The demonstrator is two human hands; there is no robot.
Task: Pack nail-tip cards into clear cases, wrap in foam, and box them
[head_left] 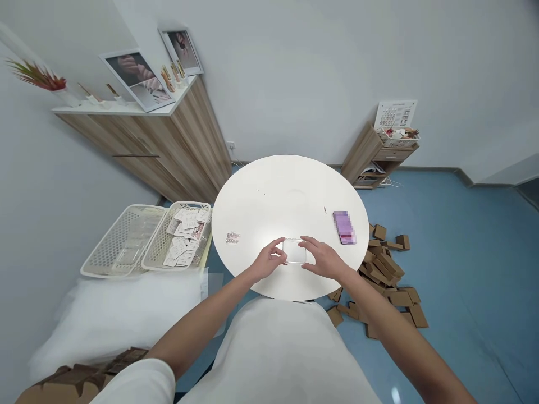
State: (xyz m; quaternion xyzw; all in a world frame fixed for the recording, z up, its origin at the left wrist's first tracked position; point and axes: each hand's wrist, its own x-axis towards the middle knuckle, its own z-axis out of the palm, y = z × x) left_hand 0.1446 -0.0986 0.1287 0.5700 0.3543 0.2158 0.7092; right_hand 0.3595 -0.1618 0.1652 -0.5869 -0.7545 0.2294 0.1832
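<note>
Left hand, right hand: both sets of fingers gripping clear box at opposite sides, over desk. Purple item on desk, to the right.

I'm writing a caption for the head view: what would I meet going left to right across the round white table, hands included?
Small clear pieces in two rows → left hand → clear rectangular case → right hand → purple object, blurred by pixelation.

held box: clear | table: white | floor: blue | cabinet: brown woodgrain | cartons: brown | slab: purple
</note>
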